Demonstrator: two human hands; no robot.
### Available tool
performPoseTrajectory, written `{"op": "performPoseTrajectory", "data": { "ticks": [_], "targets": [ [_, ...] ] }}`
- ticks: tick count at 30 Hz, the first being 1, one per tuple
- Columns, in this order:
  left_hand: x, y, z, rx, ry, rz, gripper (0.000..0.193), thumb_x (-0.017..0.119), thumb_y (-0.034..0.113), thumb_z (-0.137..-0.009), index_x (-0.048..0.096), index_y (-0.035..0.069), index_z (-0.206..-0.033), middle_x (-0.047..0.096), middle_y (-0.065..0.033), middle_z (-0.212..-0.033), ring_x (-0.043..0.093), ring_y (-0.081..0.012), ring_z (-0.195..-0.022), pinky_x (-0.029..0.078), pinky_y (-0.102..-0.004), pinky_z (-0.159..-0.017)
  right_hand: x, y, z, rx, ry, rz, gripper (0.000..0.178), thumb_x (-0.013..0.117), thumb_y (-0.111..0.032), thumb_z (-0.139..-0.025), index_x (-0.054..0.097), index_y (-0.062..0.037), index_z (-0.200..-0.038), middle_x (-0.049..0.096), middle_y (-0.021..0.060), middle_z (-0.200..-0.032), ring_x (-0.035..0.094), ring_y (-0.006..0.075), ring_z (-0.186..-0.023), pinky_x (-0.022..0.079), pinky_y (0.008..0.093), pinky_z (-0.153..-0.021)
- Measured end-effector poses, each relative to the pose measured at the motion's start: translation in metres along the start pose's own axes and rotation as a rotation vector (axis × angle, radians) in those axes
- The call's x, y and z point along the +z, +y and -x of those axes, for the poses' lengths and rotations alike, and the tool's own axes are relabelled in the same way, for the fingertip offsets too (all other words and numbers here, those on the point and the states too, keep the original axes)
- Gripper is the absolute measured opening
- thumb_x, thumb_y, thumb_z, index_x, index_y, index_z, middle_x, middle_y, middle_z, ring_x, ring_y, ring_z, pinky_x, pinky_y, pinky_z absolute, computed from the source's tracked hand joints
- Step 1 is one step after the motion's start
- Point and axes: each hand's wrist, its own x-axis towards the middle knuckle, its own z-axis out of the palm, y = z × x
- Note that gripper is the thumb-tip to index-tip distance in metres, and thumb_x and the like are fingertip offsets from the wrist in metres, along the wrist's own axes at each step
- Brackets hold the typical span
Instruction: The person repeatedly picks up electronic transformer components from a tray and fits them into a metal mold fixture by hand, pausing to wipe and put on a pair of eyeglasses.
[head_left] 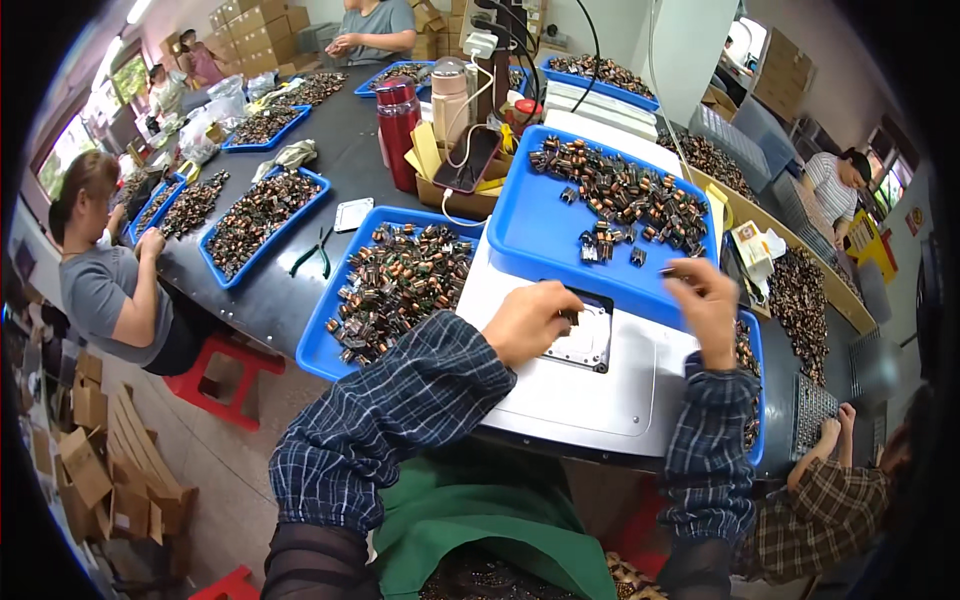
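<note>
My left hand (533, 322) pinches a small dark coil part (570, 316) over a square metal fixture plate (588, 340), set into the top of a white machine (540, 395). My right hand (708, 305) is raised at the front right edge of a blue tray (503, 215). Its fingers are bent together, with a small dark bit at the tips that I cannot make out. Loose copper-and-black coil parts (625, 190) lie scattered in that tray. Left of the machine, a second blue tray (318, 345) is heaped with similar parts.
Green-handled pliers (312, 255) and a white square plate (352, 215) lie on the dark table (270, 305). Behind stand a red flask (398, 130), a beige bottle (450, 95) and a phone (468, 160) on a cable. Other people work at both sides; one (120, 270) sits at left.
</note>
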Motion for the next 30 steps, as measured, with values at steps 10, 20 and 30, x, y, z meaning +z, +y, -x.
{"op": "performPoseTrajectory", "data": {
  "ticks": [10, 20, 30],
  "targets": [
    [0.003, -0.003, 0.005, 0.154, -0.048, -0.328, 0.017, 0.058, 0.001, -0.068, 0.061, 0.001, -0.085, 0.056, -0.0105, -0.079, 0.054, -0.0266, -0.078, 0.044, -0.0335, -0.069, -0.124, 0.201, 0.08, 0.426, 0.281, 0.785, 0.02, 0.059, -0.004, -0.071, 0.059, -0.0025, -0.091, 0.059, 0.0124, -0.083, 0.057, 0.026, -0.075, 0.045, 0.035, -0.07],
    [0.003, 0.004, -0.014, 0.093, -0.07, -0.216, 0.015, 0.057, 0.002, -0.068, 0.062, 0.002, -0.082, 0.056, -0.0114, -0.079, 0.055, -0.0281, -0.076, 0.045, -0.034, -0.068, -0.118, 0.141, 0.015, 0.125, 0.216, 0.328, 0.025, 0.061, -0.008, -0.073, 0.058, 0.0016, -0.096, 0.061, 0.0081, -0.085, 0.056, 0.0131, -0.075, 0.044, 0.0241, -0.069],
    [-0.041, 0.006, -0.013, 0.178, -0.088, -0.082, 0.016, 0.061, 0.007, -0.07, 0.06, 0.0, -0.084, 0.057, -0.0148, -0.083, 0.056, -0.0291, -0.077, 0.045, -0.0345, -0.068, 0.069, -0.042, 0.022, -0.282, -0.357, 0.178, 0.074, 0.072, -0.016, -0.061, 0.036, -0.0025, -0.124, 0.048, 0.0175, -0.11, 0.048, 0.0284, -0.092, 0.038, 0.0361, -0.08]
  ]
}}
